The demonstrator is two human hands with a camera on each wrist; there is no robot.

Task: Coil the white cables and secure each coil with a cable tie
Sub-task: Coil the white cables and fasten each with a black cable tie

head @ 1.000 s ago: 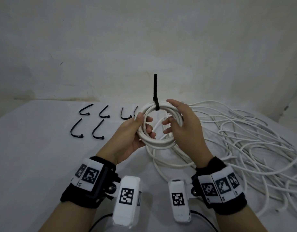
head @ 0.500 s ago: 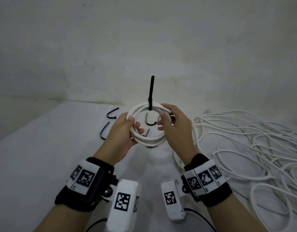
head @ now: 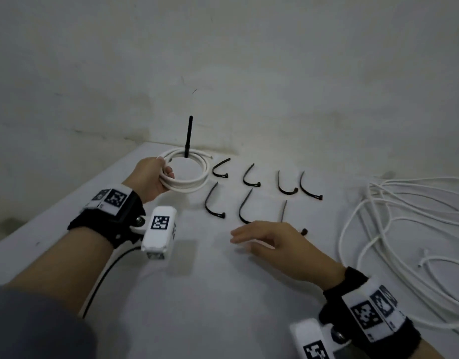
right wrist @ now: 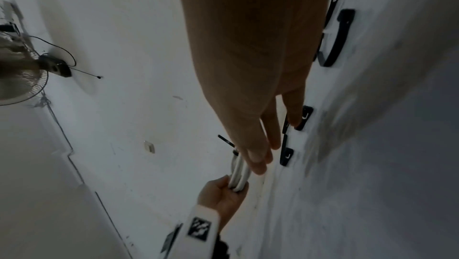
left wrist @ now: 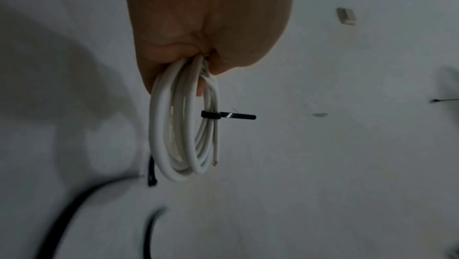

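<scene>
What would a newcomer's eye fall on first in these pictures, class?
Probably the white coil gripped by the left hand at the table's far left, with a black cable tie sticking straight up from it. Next, the loose black ties laid in rows beside it, the open right hand hovering over them, and the uncoiled white cable sprawled on the right.

Pretty bare room: a stained, scuffed whitish wall (head: 223, 60) right behind the table (head: 210, 294), which has a white cloth over it. Dim light. A fan (right wrist: 17, 84) sits against the wall, with a small switch plate (right wrist: 149, 147) nearby.
</scene>
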